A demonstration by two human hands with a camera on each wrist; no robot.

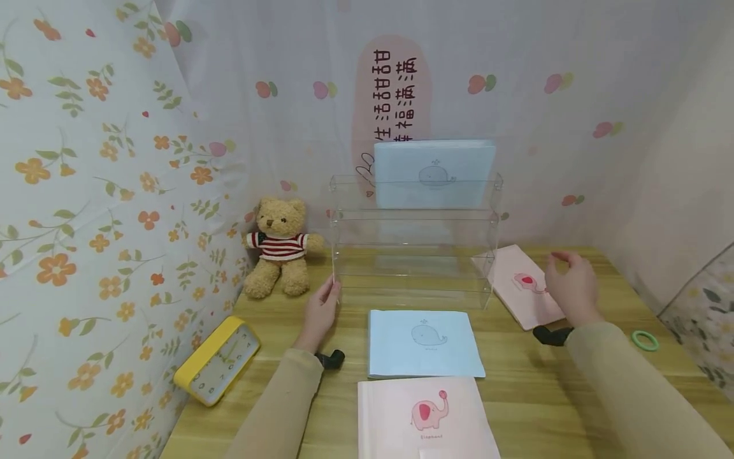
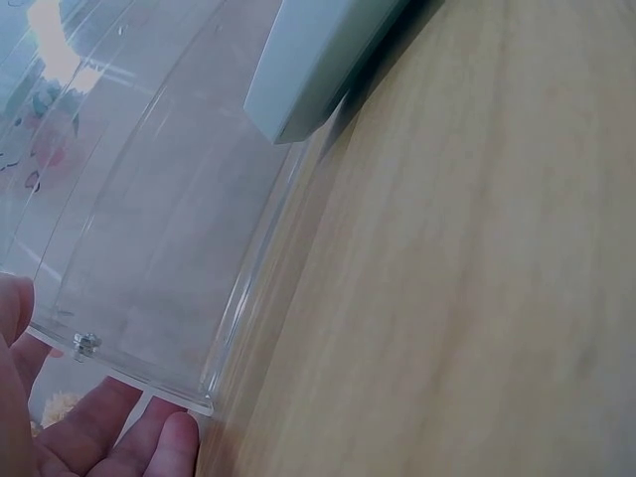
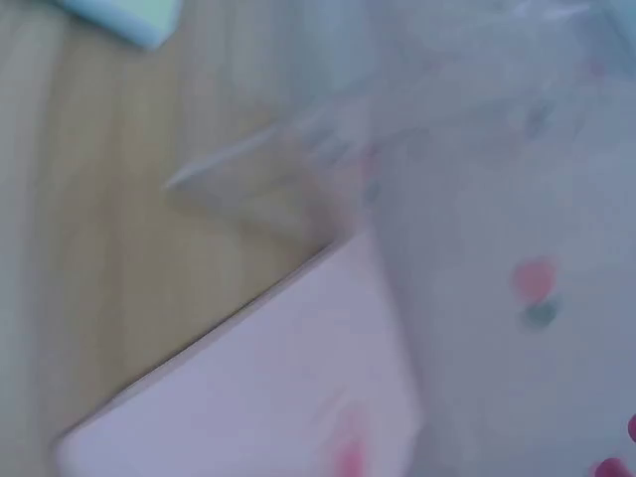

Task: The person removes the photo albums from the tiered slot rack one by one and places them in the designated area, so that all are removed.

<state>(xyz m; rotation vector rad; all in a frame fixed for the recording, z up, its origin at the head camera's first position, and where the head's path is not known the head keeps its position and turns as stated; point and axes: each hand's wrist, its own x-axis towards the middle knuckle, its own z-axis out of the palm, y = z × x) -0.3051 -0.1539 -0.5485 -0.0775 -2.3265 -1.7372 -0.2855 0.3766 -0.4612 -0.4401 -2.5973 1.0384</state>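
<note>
Left hand (image 1: 321,312): fingers straight and close together, laid flat against the lower left edge of the clear acrylic rack (image 1: 413,255); the left wrist view shows fingertips (image 2: 149,442) touching the rack's (image 2: 149,248) bottom corner. Nothing is gripped.

Right hand (image 1: 570,287): raised just above the pink elephant booklet (image 1: 524,284) at the rack's right end, fingers loosely bent and slightly apart, holding nothing. The right wrist view is blurred; only that pink booklet (image 3: 268,378) and wood show.

Acrylic rack: upright at the back centre of the wooden table (image 1: 573,395), a blue whale booklet (image 1: 434,173) standing in its top tier.

Table, front: second blue whale booklet (image 1: 423,343); second pink elephant booklet (image 1: 425,417) nearest the camera.

Left: teddy bear (image 1: 279,248), yellow clock (image 1: 219,360). Right: green ring (image 1: 645,340).
</note>
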